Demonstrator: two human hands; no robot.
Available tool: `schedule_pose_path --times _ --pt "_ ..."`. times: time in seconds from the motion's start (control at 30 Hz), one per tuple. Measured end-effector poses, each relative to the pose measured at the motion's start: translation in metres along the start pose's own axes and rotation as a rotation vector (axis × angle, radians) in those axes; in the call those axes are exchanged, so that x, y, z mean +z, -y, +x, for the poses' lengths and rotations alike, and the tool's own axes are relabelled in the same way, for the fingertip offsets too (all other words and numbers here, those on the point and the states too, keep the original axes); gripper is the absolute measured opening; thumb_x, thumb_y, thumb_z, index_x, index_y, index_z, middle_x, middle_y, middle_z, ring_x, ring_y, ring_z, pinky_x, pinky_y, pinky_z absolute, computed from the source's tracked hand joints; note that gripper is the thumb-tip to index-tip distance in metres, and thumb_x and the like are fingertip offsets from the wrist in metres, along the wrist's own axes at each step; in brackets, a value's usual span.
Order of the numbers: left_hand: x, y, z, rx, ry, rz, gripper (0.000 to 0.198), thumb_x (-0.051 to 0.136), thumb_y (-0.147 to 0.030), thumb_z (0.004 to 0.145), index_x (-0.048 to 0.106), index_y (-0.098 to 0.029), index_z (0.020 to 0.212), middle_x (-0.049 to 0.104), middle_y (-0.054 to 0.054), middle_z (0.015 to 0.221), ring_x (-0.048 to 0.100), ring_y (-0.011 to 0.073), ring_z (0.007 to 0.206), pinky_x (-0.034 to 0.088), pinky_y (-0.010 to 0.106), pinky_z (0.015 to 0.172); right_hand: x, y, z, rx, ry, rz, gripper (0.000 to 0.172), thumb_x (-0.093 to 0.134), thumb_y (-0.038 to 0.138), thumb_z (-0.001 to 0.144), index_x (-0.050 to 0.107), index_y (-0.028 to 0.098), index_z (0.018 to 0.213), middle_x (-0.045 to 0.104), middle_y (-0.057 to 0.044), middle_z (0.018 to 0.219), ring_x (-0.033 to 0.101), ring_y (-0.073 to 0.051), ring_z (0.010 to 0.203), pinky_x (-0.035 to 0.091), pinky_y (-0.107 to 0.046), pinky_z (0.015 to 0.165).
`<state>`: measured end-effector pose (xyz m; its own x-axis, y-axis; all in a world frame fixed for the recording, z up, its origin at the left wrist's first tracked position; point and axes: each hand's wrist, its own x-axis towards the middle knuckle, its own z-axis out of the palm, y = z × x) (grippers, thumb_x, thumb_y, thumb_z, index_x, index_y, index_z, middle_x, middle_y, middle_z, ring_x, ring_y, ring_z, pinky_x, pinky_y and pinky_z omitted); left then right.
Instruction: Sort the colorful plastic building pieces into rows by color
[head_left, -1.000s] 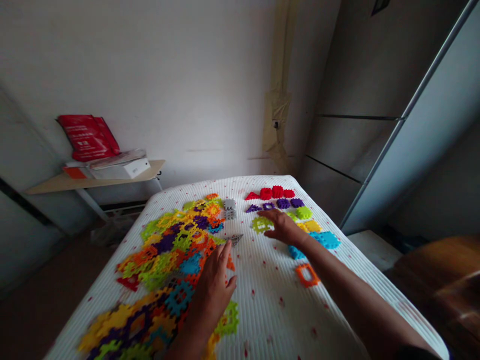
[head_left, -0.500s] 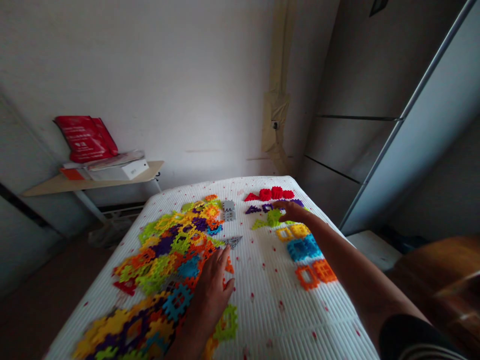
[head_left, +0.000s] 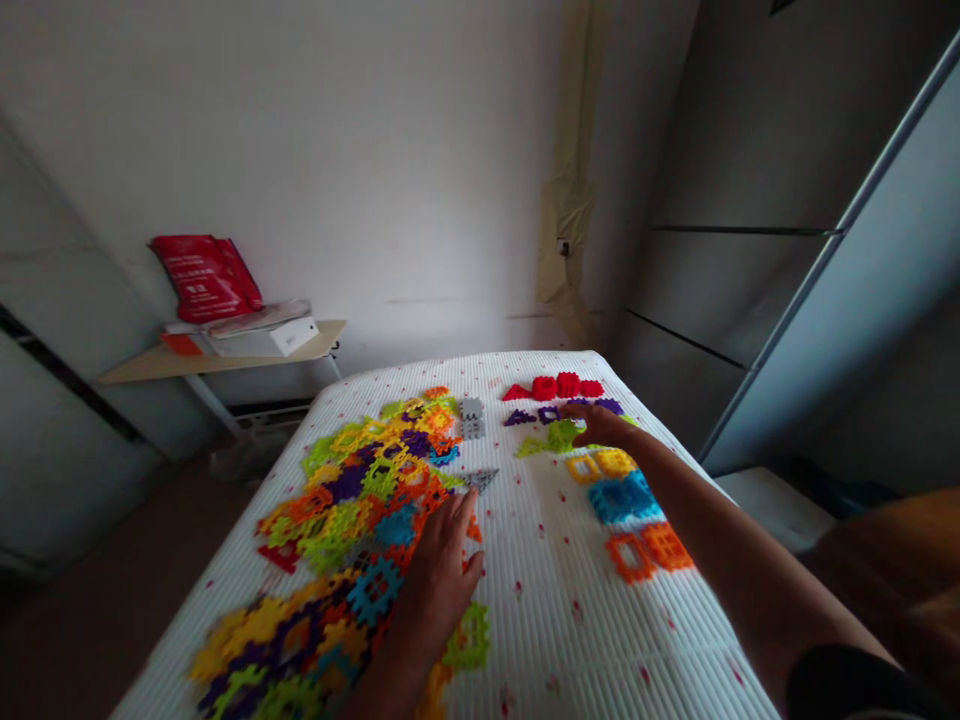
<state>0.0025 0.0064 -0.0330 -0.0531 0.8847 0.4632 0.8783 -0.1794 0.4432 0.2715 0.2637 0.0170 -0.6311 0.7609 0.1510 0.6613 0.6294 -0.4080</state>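
My left hand (head_left: 446, 560) lies over the right edge of a mixed heap of notched plastic building tiles (head_left: 352, 480), its fingers stretched out. Its fingertips touch or nearly touch a grey triangular tile (head_left: 481, 480). My right hand (head_left: 604, 428) hovers low over the sorted tiles, thumb and forefinger apart. Beside its thumb are green tiles (head_left: 562, 436); purple tiles (head_left: 549, 414) lie under or just beyond its fingers. Whether it touches any of them I cannot tell. Part of the purple and green rows is hidden behind this hand.
Red tiles (head_left: 568, 385) form the far row. Yellow (head_left: 616, 461), blue (head_left: 622, 497) and orange tiles (head_left: 665, 546) lie nearer, by my right forearm. Grey square tiles (head_left: 472, 418) sit beside the heap. A white quilted cover (head_left: 540, 620) lies beneath everything. A side table (head_left: 150, 367) stands left.
The whole view has shifted, so the scene sits further right in the picture. Both hands keep nearly the same places relative to the tiles.
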Motion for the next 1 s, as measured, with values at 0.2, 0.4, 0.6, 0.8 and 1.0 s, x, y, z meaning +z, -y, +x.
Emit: schedule_pose_path --times 0.2,0.4,0.6,0.8,1.0 --pt "-0.019 -0.004 0.009 -0.018 0.012 0.075 0.054 0.050 -0.011 0.076 0.048 -0.022 0.129 0.056 0.008 0.126 0.050 0.0211 0.119 0.042 0.038 0.101 -0.007 0.035 -0.013 -0.071 -0.072 -0.033 0.070 0.069 0.010 0.061 0.051 0.021 0.128 0.060 -0.011 0.123 0.057 -0.028 0.111 0.045 -0.044 0.094" --pt "-0.075 0.045 0.048 -0.366 0.114 0.370 0.032 0.043 -0.024 0.085 0.063 -0.018 0.110 0.066 0.009 0.110 0.059 0.0201 0.105 0.043 0.031 0.094 0.029 0.118 -0.063 -0.352 0.050 -0.040 0.056 0.059 0.014 0.073 0.050 0.019 0.128 0.057 -0.011 0.127 0.053 -0.024 0.115 0.043 -0.039 0.097" --pt "-0.088 0.096 0.074 -0.463 0.196 0.441 0.037 0.057 -0.028 0.073 0.063 -0.017 0.108 0.067 0.014 0.110 0.061 0.0246 0.103 0.043 0.030 0.088 0.069 0.162 -0.102 -0.400 0.248 -0.030 0.039 0.059 0.018 0.076 0.060 0.018 0.115 0.061 -0.010 0.119 0.056 -0.024 0.108 0.045 -0.039 0.092" --pt "-0.077 0.104 0.079 -0.491 0.221 0.473 0.039 0.057 -0.026 0.071 0.063 -0.021 0.109 0.069 0.010 0.107 0.063 0.0236 0.099 0.045 0.028 0.083 0.068 0.166 -0.105 -0.375 0.229 -0.044 0.029 0.062 0.021 0.077 0.061 0.020 0.106 0.062 -0.008 0.115 0.054 -0.024 0.106 0.042 -0.038 0.088" --pt "-0.076 0.096 0.080 -0.492 0.241 0.489 0.040 0.049 -0.028 0.075 0.061 -0.017 0.112 0.068 0.012 0.108 0.063 0.0246 0.098 0.046 0.028 0.079 0.072 0.164 -0.105 -0.384 0.205 -0.090 0.023 0.062 0.025 0.078 0.060 0.020 0.100 0.063 -0.006 0.110 0.054 -0.022 0.102 0.041 -0.033 0.079"
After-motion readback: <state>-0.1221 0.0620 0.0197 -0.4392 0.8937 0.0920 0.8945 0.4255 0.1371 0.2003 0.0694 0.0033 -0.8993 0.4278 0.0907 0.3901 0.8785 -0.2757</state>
